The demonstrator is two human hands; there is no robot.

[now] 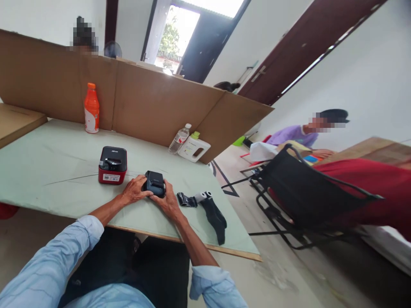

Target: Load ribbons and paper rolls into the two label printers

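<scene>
Between my two hands sits a small black printer (155,183), a boxy device resting on the pale green tabletop (73,201). My left hand (136,189) grips its left side, thumb along the front. From the right, my right hand (167,200) holds the other side, its fingers partly hidden. To the left stands a red and black box-shaped device (112,165) with a white label on its front. Right of my right hand lie a shiny black roll (186,199), small white rolls (201,196) and a long black object (214,218), perhaps a strap or pouch.
Along the table's back stands a cardboard partition (154,105). Against it are an orange bottle (91,109), a clear bottle (180,139) and a white jug (194,147). A cardboard box (19,122) lies far left. Right of the table are a black folding chair (292,192) and people.
</scene>
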